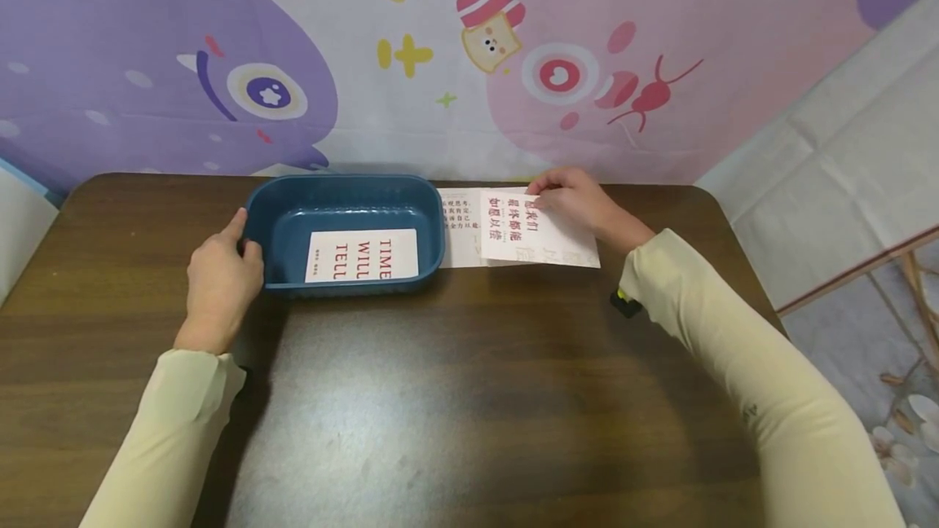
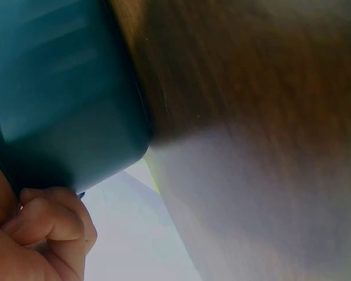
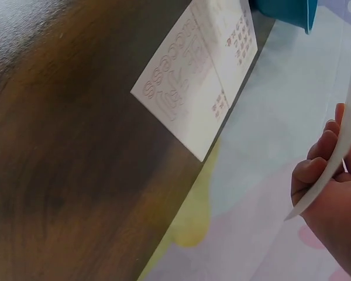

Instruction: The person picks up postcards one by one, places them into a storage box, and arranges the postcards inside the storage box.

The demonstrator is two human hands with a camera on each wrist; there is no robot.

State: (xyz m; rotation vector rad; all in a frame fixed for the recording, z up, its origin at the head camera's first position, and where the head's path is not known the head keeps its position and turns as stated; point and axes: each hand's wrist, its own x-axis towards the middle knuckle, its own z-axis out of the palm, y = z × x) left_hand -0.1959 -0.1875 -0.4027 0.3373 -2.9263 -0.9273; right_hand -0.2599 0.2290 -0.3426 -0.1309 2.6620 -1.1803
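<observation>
A person in pale yellow sleeves (image 1: pixel 734 365) works at a dark wooden worktop (image 1: pixel 469 398), both arms reaching toward its far edge. The left hand (image 1: pixel 222 275) is at the left end of a blue container (image 1: pixel 345 290), touching it; the left wrist view shows bent fingers (image 2: pixel 61 219) against that end, though I cannot tell whether they pinch the rim. Inside the container, toward its near side, lies a white card reading "TIME WILL TELL" (image 1: pixel 363 256), its red letters turned sideways. The right hand (image 1: pixel 579 200) pinches a white card with red characters (image 1: pixel 509 226) at its far edge, thumb on one side and fingers on the other; the right wrist view shows this sheet slightly bowed and raised clear of the surface. Below it, just right of the container, two more cards lie on the worktop: a card with dark printed lines (image 1: pixel 460 226) nearer the container, and a card with outlined "success" lettering (image 3: pixel 178 73) beyond it. Behind the far edge hangs a printed backdrop (image 1: pixel 425 121) with a purple cartoon creature at left and a pink one at right.
</observation>
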